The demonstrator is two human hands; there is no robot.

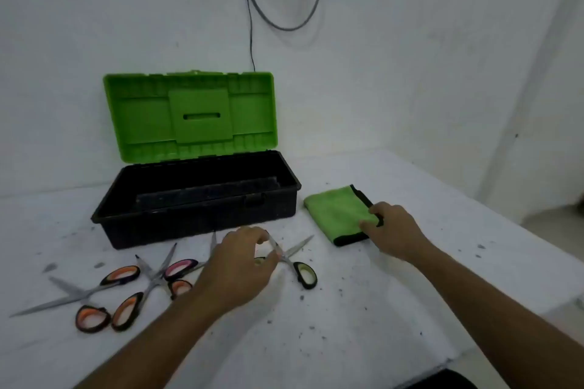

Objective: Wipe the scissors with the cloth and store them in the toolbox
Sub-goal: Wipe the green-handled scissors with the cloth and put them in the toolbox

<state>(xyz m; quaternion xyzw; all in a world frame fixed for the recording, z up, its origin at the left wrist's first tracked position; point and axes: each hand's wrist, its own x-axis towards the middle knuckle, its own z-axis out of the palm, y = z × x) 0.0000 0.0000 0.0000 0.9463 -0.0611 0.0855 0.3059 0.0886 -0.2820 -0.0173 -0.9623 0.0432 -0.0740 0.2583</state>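
Note:
A black toolbox with its green lid raised stands at the back of the white table. Several scissors lie in front of it. My left hand pinches the blades of the green-handled scissors, which lie spread open on the table. Two orange-handled scissors and a pink-handled pair lie to the left. A folded green cloth with a black edge lies to the right of the toolbox. My right hand rests on its near right corner, with fingers curled at the black edge.
The table is white and speckled with dark debris. Its right edge runs diagonally behind my right arm. A grey cable hangs on the wall behind the toolbox. The toolbox interior looks dark and holds an inner tray.

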